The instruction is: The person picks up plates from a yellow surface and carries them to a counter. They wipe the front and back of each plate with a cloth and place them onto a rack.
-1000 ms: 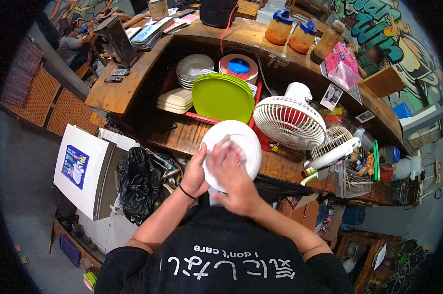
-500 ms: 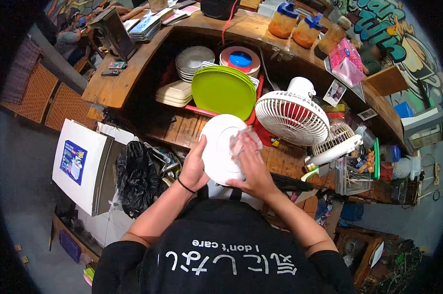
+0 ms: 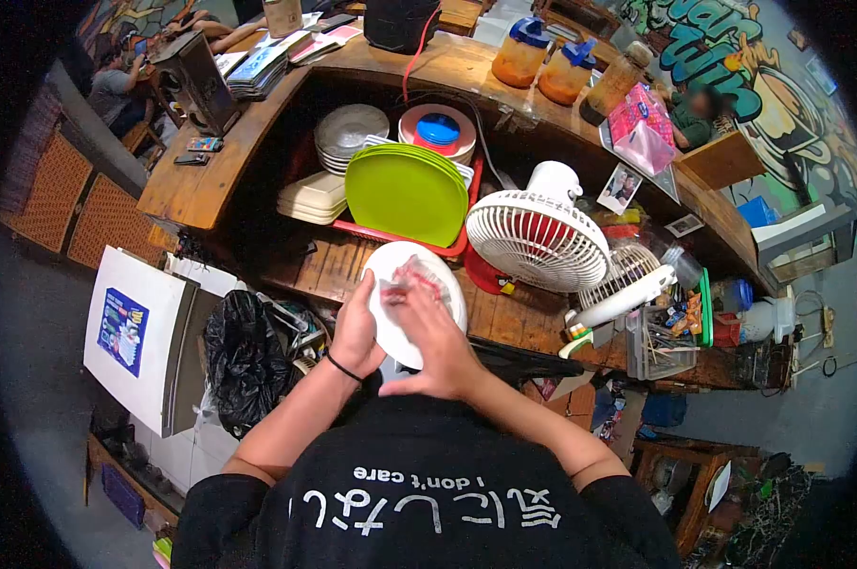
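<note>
Before the brown wooden surface (image 3: 315, 273): a round, smooth white plate (image 3: 393, 330) is held up in front of the wearer's black T-shirt (image 3: 428, 455) with white lettering.
Left hand: the bare left hand (image 3: 355, 327), a thin black band (image 3: 343, 369) at its wrist, grips the plate's left edge, thumb over the upper face; the other fingers are mostly hidden.
Right hand: the bare right hand (image 3: 440, 346) lies over the plate with its thumb standing apart; blur leaves me unable to tell whether the fingers pinch or only press what is under them.
Cloth: a crumpled white-and-red cloth (image 3: 427, 272) lies under those fingers, against the plate's far half.
Wiping step: the pose suggests rubbing the plate's face.
Next stroke: it would seem to call for a steady left grip, even pressure, and a turn of the plate to bring round the covered part.
Green stack: lime-green, rounded plates (image 3: 408, 196) lean in a red plastic tray (image 3: 357, 230) beyond.
Fan: a white, round-caged fan (image 3: 539, 237) stands just right of the tray.
</note>
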`<state>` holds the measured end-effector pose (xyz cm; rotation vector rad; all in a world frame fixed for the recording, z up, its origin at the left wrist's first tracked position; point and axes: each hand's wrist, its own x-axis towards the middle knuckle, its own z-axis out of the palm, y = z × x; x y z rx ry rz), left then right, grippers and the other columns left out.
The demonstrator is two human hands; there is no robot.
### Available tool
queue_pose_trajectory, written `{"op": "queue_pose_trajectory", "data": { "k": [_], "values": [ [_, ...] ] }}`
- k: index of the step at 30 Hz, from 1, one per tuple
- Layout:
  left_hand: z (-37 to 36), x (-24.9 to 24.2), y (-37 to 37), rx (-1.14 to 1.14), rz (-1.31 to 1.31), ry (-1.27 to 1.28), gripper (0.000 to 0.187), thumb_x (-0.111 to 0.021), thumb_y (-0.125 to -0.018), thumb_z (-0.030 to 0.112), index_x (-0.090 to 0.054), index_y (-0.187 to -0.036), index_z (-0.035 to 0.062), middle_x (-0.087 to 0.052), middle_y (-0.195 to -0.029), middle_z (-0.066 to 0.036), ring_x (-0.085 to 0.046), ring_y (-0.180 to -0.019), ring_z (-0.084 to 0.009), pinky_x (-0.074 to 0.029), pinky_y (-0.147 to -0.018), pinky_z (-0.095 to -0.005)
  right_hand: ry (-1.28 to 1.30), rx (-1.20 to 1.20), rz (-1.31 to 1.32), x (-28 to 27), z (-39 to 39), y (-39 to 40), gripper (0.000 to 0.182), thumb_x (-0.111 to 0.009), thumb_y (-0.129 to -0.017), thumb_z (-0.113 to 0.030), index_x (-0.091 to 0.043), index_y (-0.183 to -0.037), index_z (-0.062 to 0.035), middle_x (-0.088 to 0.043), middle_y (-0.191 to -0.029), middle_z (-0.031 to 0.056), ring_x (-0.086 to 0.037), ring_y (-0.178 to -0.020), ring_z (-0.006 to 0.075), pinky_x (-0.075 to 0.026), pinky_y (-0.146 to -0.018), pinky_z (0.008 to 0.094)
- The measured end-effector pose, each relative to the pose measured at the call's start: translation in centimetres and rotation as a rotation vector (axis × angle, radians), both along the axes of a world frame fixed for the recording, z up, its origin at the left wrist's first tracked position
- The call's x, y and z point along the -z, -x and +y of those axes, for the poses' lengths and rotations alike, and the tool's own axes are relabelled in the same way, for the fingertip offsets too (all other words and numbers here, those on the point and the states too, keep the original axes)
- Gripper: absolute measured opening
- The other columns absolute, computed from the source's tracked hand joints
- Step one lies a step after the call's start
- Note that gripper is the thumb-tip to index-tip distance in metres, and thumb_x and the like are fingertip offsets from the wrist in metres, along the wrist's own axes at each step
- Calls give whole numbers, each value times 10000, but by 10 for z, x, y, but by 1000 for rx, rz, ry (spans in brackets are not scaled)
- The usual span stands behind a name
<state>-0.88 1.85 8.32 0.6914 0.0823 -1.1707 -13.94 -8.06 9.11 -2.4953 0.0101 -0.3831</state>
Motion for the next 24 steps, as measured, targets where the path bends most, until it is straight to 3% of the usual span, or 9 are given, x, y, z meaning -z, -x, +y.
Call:
{"op": "queue_pose_trajectory", "data": {
  "k": [2, 3, 6, 9, 13, 15, 17, 21, 24],
  "values": [
    [4, 2, -7, -6, -17, -24, 545, -320, -1019, 436, -421, -1361, 24, -563, -1274, -157, -565, -1158, -292, -436, -1022, -428, 12, -59, -73, -16, 4, 1, 695, -770, -731, -310, -502, -1295, -5, -425, -1371, 296, -379, -1331, 416, -321, -1088, 480],
    [5, 3, -8, -15, -26, -50, 548, -314, -1018, 439, -421, -1362, 26, -566, -1269, -156, -573, -1150, -288, -450, -1010, -424, 13, -56, -74, -1, -4, 8, 695, -770, -731, -310, -502, -1295, -5, -425, -1371, 296, -379, -1331, 416, -321, -1088, 480],
    [5, 0, -8, -18, -74, -52, 487, -381, -1015, 377, -429, -1342, 20, -576, -1253, -165, -607, -1103, -274, -516, -928, -406, -27, 169, -157, 15, -20, 16, 414, -573, -763, 62, -583, -1174, 13, -601, -1176, 235, -564, -1166, 367, -456, -985, 432],
    [10, -3, -17, -39, -132, -132, 381, -502, -993, 297, -480, -1231, 1, -595, -1135, -144, -630, -995, -231, -521, -881, -336, 2, 342, -199, 32, -27, 22, 388, -563, -761, 66, -602, -1142, 9, -634, -1107, 216, -613, -1072, 375, -495, -926, 428],
    [26, -7, -40, -573, -1498, -688, 510, -737, -824, 256, -502, -1178, -28, -558, -1091, -156, -552, -1022, -248, -432, -928, -345, -273, 404, -114, 22, -34, 10, 315, -580, -786, 26, -619, -1098, 29, -652, -1008, 245, -662, -953, 352, -510, -828, 382],
    [30, -24, -53, -283, -1719, -377, 443, -744, -807, 220, -565, -1134, -19, -589, -1098, -164, -579, -1022, -271, -449, -904, -359, -351, 336, -143, 21, -38, 6, 217, -637, -841, -62, -635, -1035, 36, -668, -917, 222, -681, -854, 336, -509, -758, 362],
    [31, -24, -56, 91, -1537, -328, 227, -705, -805, 107, -667, -995, -11, -683, -944, -131, -660, -873, -255, -505, -792, -339, -507, 390, -13, 16, -35, 1, 232, -703, -845, -171, -657, -967, 20, -665, -821, 212, -684, -776, 332, -508, -679, 360],
    [12, -27, -76, -151, -1676, -304, 204, -581, -818, -51, -671, -997, -19, -689, -890, -128, -674, -865, -232, -511, -785, -319, -197, 624, 88, 41, -47, -24, 324, -660, -883, -314, -685, -1005, -14, -647, -707, 182, -662, -678, 347, -494, -597, 427],
    [-10, -39, -117, -346, -1565, -270, 273, -488, -837, -84, -642, -1058, -42, -688, -957, -130, -667, -902, -183, -514, -819, -300, -99, 580, 95, 88, -57, -38, 330, -634, -886, -304, -660, -1016, -2, -644, -840, 213, -633, -805, 390, -492, -704, 456]
  ]
}}
